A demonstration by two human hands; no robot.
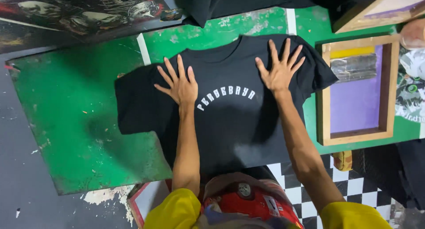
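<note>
Flat on a green table [66,123], a black T-shirt [230,123] with an arc of white lettering across the chest lies face up, collar away from the wearer of the camera, while both bare hands press down on it. Left hand [180,85] rests on the shirt's upper left, just beside the start of the lettering; right hand [280,69] rests on the upper right near the shoulder seam. Each hand is open, fingers spread wide and palm down, gripping nothing.

Judging from the posture, the step in hand is smoothing the fabric flat against the table, with the print already on the cloth. The sleeves lie spread to either side and the hem hangs over the near edge, toward the person's yellow sleeves [177,211].

Just right of the shirt, touching or nearly touching its sleeve, sits a wooden-framed printing screen [325,96] with purple mesh and a strip of silvery tape. A second frame [376,12] lies at the far right corner, more dark cloth [239,3] is heaped beyond the collar, and a printed dark panel [79,10] lies at the upper left.

A next move would likely call for an even outward sweep of both palms, without dragging the lettering, which may be fresh, though that cannot be told.
</note>
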